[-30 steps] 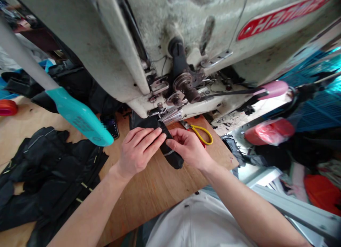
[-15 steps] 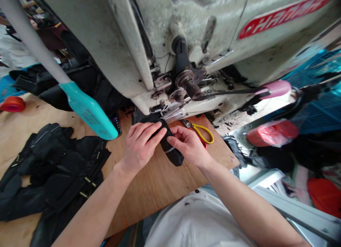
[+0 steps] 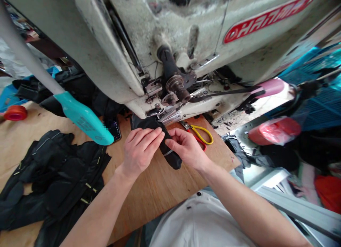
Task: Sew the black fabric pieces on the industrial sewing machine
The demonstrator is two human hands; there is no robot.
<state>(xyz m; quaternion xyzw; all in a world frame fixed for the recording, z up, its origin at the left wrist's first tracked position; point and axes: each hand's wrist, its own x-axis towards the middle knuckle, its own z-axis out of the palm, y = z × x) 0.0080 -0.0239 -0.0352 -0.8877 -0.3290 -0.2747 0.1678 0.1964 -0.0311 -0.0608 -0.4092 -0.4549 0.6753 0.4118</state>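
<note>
A narrow black fabric piece (image 3: 173, 160) with a thin pale stripe lies at the front end of a sewing machine (image 3: 114, 58), its far part reaching under the presser foot (image 3: 153, 112). The fingers of my left hand (image 3: 139, 149) lie close together over its upper edge, with the thumb hidden. On the other side, my right hand (image 3: 188, 147) pinches the fabric between thumb and bent fingers. The needle tip cannot be made out. Just behind my right hand are scissors (image 3: 202, 131) with one yellow and one red handle.
Black stitched pieces (image 3: 58, 176) are heaped on the wooden table (image 3: 149, 197) to the left. A turquoise-ended lamp arm (image 3: 82, 117) hangs above a phone (image 3: 116, 129). A red tape roll (image 3: 15, 112) sits far left; a red plastic-wrapped bundle (image 3: 275, 130) is at right.
The whole view has shifted slightly, with the machine now further left in it. Both hands keep hold of the fabric in nearly the same place.
</note>
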